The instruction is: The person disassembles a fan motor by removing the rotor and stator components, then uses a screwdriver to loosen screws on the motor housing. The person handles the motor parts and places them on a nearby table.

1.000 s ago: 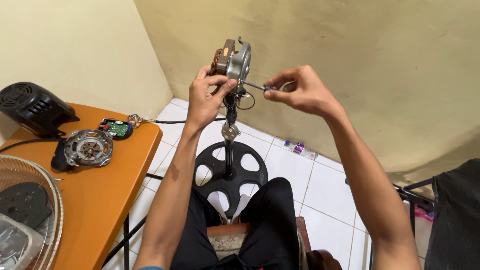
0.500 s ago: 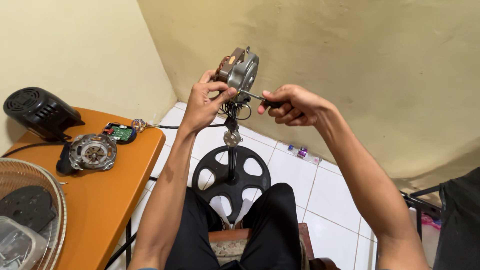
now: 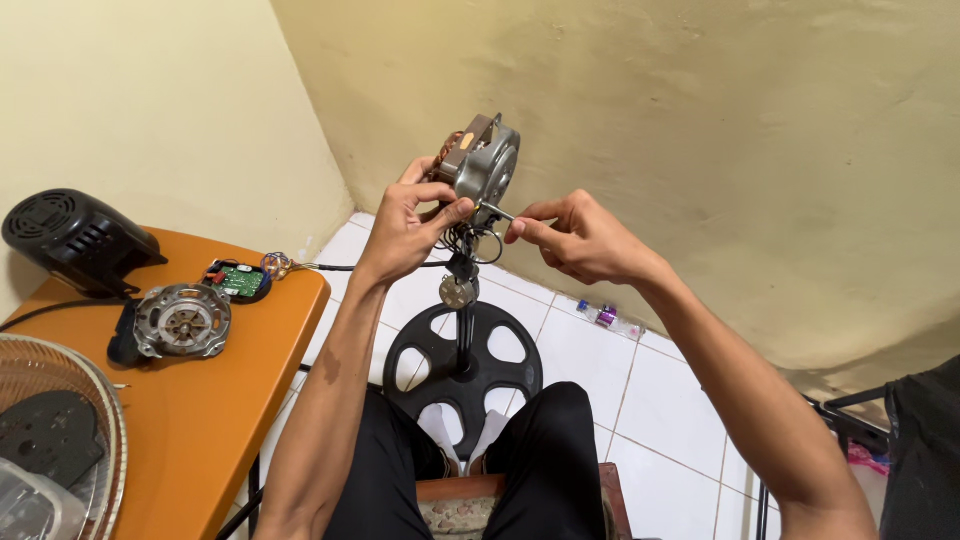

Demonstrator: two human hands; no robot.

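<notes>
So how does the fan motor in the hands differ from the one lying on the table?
The held motor is upright on the stand, gripped by the left hand, while the right hand pinches its shaft. The table motor lies flat and untouched on the orange table. Both are round, grey metal.

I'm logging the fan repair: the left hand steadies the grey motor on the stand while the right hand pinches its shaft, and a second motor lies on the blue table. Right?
Not quite: the table is orange, not blue, as the head view shows. The rest holds: the left hand steadies the grey motor on the stand, the right hand pinches its shaft, and a second motor lies on the table.
</notes>
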